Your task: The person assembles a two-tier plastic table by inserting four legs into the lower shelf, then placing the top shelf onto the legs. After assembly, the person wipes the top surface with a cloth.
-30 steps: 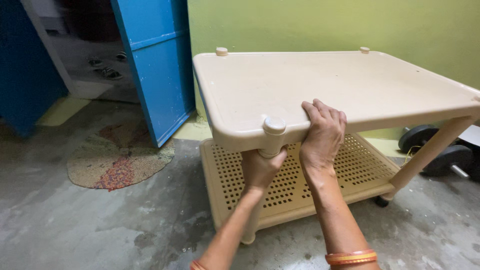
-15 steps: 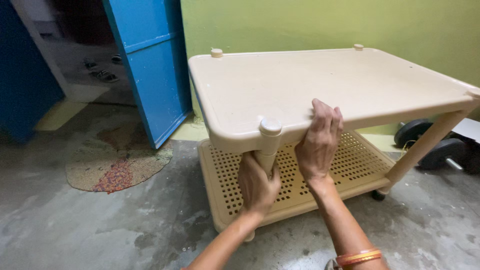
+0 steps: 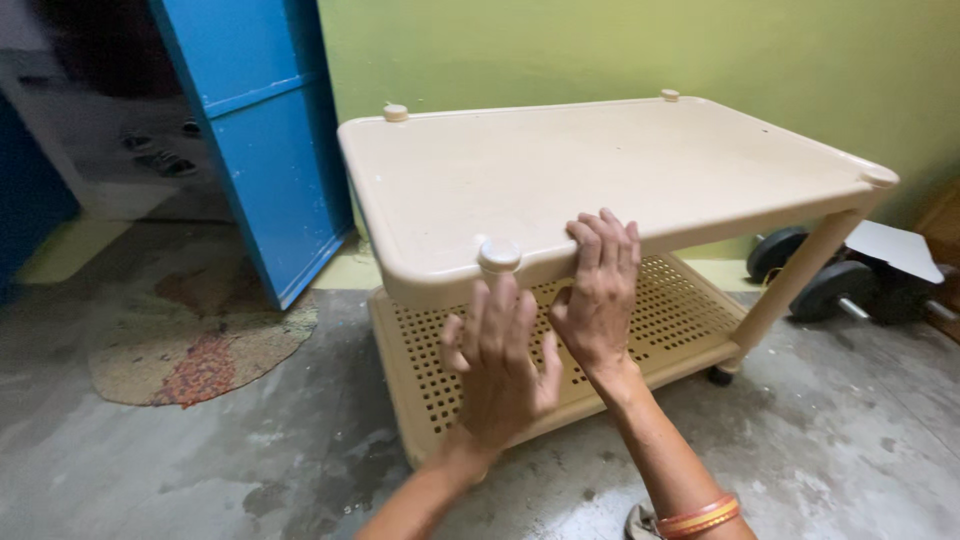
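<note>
At the near front corner of the beige plastic bench [image 3: 600, 170], the right hand [image 3: 598, 300] lies over the rounded front rim, fingers curled onto the top surface and thumb tucked under the edge, gripping it. Just beside it, the left hand [image 3: 500, 360] is raised with fingers spread and palm turned toward the corner, just below the round leg cap [image 3: 499, 254]; whether it touches the leg behind it cannot be told, and it holds nothing. Orange bangles [image 3: 700, 515] ring the right wrist. The bench stands on a grey concrete floor [image 3: 200, 470] against a yellow-green wall [image 3: 620, 50], its top smooth and bare, with small round caps at the corners. Its lower shelf [image 3: 660, 320] is perforated with rows of small holes and carries nothing visible. A blue door [image 3: 260, 130] stands open to the left, with a worn oval mat [image 3: 200, 345] before it. Dark dumbbells [image 3: 830, 285] lie on the floor at the right.
</note>
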